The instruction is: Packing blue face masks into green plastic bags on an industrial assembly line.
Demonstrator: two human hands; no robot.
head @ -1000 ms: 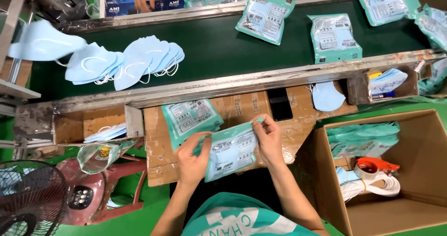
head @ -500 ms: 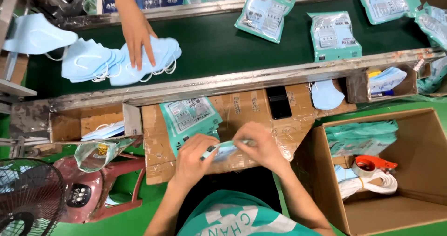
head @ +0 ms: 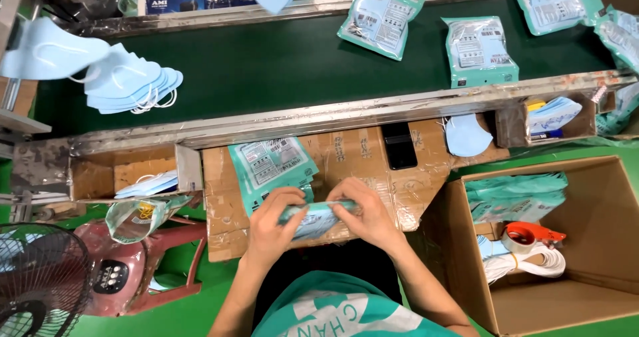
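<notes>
The green conveyor belt [head: 279, 64] carries three fully visible teal mask packets. The cardboard tabletop [head: 353, 154] holds one flat packet stack [head: 271, 167]. Above its near edge, the left hand [head: 269, 227] and right hand [head: 369, 217] clamp one teal pouch [head: 318, 216] closed-fingered, long axis left-right; fingers hide its ends.

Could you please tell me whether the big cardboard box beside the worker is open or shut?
Open: the cardboard box shows teal packets and a tape dispenser inside.
</notes>
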